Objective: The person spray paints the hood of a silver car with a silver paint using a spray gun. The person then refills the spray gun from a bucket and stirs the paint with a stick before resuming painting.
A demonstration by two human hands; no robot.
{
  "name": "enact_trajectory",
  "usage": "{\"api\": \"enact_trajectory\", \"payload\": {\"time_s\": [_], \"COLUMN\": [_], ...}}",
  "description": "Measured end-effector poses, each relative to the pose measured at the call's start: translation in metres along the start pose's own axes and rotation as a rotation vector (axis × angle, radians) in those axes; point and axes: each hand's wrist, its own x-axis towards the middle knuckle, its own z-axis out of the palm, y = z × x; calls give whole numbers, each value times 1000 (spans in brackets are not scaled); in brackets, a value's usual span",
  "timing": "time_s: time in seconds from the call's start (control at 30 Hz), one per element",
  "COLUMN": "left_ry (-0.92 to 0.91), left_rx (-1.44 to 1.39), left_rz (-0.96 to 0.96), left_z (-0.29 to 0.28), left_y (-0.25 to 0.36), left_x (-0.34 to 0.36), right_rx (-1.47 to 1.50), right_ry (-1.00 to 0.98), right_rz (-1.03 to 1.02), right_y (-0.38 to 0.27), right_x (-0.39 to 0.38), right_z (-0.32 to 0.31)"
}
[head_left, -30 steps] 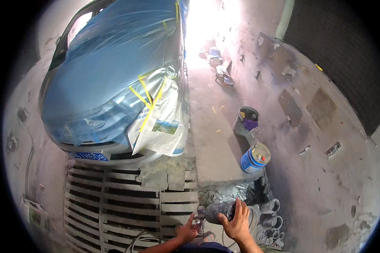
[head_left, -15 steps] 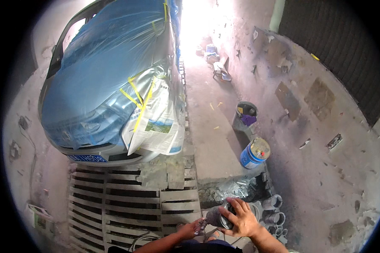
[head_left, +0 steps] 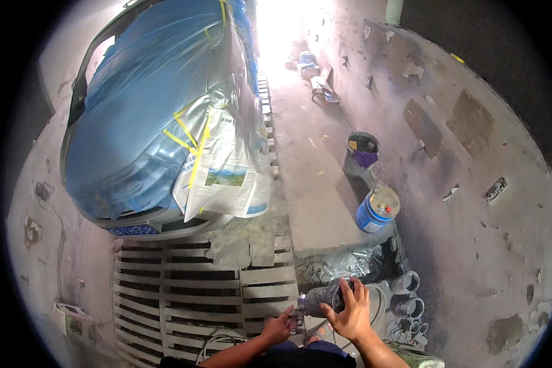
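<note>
My left hand is at the lower middle, closed on a small metal tool, apparently a spray gun, with its index finger raised. My right hand is wrapped round the rim of a dark grey cup attached to that tool, tilted on its side, with the thumb along the front. The cup's opening is largely hidden by my fingers. Pale hoses loop behind my right hand.
A car masked in blue plastic, newspaper and yellow tape stands over slatted grating. A bucket, blue drum and several small cans line the right, beside a stained wall and debris-filled pit.
The scene has shifted slightly in view. My right hand has moved about on the cup's rim and its fingers now stand more upright. My left hand has risen slightly with the tool.
</note>
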Motion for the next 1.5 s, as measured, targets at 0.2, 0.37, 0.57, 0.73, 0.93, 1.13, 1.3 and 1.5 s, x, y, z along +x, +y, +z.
{"api": "enact_trajectory", "payload": {"time_s": [0.2, 0.37, 0.57, 0.73, 0.93, 1.13, 1.3, 1.5], "left_ry": [-125, -284, -316, -526, -424, -175, -52, -70], "left_rx": [-105, -219, -89, -185, -303, -285, -111, -94], "left_rz": [139, 155, 262, 154, 67, 340, 494, 407], "left_z": [21, -1, -11, -55, -50, -35, -23, 5], "left_y": [-26, 5, -14, 25, 0, -12, -6, 34], "left_x": [8, 4, -1, -16, 3, 33, 61, 92], "right_rx": [-44, -67, -4, -58, 263, 663, 1050, 1485], "right_ry": [-39, -69, -148, -235, -33, 229, 388, 564], "right_rz": [-129, -242, -510, -799, -554, 88, 536, 874], "right_y": [-3, 7, -1, -8, 30, 93, 157, 218], "right_x": [-7, -5, 10, 23, 19, -56, -138, -193], "right_z": [-28, -37, -49, -72, -82, -61, -31, -20]}}
